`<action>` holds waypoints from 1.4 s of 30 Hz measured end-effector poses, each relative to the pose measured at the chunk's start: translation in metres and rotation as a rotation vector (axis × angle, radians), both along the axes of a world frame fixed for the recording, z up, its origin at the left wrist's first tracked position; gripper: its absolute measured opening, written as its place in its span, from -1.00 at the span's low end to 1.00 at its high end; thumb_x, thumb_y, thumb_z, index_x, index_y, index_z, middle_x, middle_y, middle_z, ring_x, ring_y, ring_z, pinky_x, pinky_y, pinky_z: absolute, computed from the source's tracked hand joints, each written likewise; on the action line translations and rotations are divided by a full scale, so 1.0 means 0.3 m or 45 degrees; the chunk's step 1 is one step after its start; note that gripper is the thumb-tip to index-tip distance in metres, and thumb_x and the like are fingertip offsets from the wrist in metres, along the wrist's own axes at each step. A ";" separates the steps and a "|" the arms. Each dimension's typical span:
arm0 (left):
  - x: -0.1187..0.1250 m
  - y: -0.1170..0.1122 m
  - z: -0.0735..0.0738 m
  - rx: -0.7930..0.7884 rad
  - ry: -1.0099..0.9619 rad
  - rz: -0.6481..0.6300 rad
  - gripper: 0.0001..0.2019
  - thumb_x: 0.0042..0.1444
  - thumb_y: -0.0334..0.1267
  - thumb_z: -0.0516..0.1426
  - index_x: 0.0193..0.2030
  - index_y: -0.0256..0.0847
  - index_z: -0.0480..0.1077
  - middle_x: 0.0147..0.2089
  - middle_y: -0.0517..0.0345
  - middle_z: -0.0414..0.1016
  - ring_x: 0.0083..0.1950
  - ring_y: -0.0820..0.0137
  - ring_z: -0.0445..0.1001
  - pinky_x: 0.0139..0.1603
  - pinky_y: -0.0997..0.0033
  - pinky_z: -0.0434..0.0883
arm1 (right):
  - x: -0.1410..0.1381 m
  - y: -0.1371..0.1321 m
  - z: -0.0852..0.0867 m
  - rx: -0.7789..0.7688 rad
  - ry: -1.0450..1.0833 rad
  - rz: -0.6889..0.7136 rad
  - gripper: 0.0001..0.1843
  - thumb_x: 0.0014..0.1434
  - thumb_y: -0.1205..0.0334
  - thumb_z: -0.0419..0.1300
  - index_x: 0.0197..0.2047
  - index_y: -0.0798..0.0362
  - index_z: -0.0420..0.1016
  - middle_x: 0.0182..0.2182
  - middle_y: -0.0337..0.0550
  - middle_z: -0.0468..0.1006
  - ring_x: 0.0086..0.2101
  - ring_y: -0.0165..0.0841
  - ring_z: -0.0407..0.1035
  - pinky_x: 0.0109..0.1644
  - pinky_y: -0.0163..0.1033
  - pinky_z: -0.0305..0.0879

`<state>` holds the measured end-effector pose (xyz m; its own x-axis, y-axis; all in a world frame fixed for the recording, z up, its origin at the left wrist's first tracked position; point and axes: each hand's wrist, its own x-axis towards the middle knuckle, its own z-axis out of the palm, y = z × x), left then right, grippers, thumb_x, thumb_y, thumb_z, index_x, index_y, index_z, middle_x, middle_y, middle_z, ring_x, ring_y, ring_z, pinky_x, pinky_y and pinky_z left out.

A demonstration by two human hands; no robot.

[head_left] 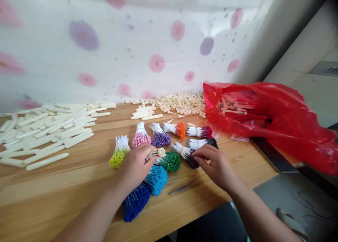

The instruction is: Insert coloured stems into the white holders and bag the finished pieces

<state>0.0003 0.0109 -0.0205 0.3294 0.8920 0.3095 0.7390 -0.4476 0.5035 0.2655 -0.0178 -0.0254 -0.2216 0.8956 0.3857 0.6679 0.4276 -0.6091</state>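
My left hand (137,164) is closed around a short cream slotted pen barrel (158,152), its open round end facing right. Just behind that barrel lies a bundle of green-tipped pen refills (170,161). Thumb and fingertips of my right hand (215,164) are pinched together at the dark end of a bundle of brown-tipped refills (185,153); what they grip, if anything, is too small to make out. Directly behind this hand is a bundle of black-tipped refills (200,143). Below my left hand are light blue refills (156,179) and dark blue refills (136,202).
Yellow (118,152), pink (141,135), purple (160,135), orange (175,129) and red refill bundles (199,131) lie farther back. Long cream barrels (52,129) pile up left; short cream parts (179,104) line the wall. A red plastic bag (264,111) and dark flat device (273,155) sit right.
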 end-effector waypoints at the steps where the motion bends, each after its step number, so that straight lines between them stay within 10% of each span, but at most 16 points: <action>1: 0.004 0.001 0.000 -0.017 -0.003 -0.052 -0.88 0.09 -0.34 0.07 -0.30 -0.17 0.44 -0.27 0.16 0.52 -0.26 0.36 0.46 -0.24 0.44 0.34 | -0.012 -0.013 -0.012 0.017 -0.010 0.005 -0.87 0.16 0.35 0.12 -0.31 0.05 0.51 -0.39 -0.12 0.50 -0.35 -0.33 0.39 -0.29 -0.26 0.31; 10: -0.016 0.028 -0.014 -0.170 0.013 -0.128 -0.74 0.06 -0.41 0.09 -0.14 -0.11 0.48 -0.08 0.15 0.56 -0.04 0.32 0.48 0.03 0.38 0.33 | -0.200 0.025 0.010 0.081 -0.388 0.041 -0.83 0.21 0.29 0.11 -0.26 0.01 0.54 -0.30 -0.11 0.49 -0.21 -0.29 0.35 -0.14 -0.25 0.29; 20: -0.023 0.042 -0.027 -0.241 0.116 -0.009 -0.80 0.00 -0.45 0.09 -0.30 -0.13 0.50 -0.30 0.17 0.55 -0.23 0.35 0.48 -0.21 0.46 0.31 | -0.258 0.055 0.055 -0.014 -0.898 -0.049 -0.87 0.14 0.36 0.09 -0.36 0.08 0.46 -0.31 -0.07 0.49 -0.22 -0.20 0.39 -0.35 -0.26 0.19; 37: -0.041 0.030 -0.012 -0.089 -0.008 0.181 -0.88 0.05 -0.36 0.08 -0.32 -0.19 0.44 -0.37 0.18 0.50 -0.33 0.38 0.42 -0.31 0.47 0.26 | -0.036 -0.009 0.154 -0.309 -0.358 0.005 -0.87 0.04 0.41 0.05 -0.50 0.08 0.33 -0.61 -0.33 0.32 -0.56 -0.50 0.17 -0.47 -0.40 0.00; 42: -0.014 -0.029 0.042 -0.348 -0.415 -0.247 -0.89 0.05 -0.29 0.12 -0.40 -0.22 0.47 -0.42 0.21 0.50 -0.38 0.43 0.42 -0.36 0.52 0.30 | -0.135 0.027 0.193 -0.217 -0.242 0.372 -0.84 -0.09 0.54 0.07 -0.53 0.09 0.32 -0.58 -0.36 0.25 -0.53 -0.54 0.12 -0.46 -0.43 0.01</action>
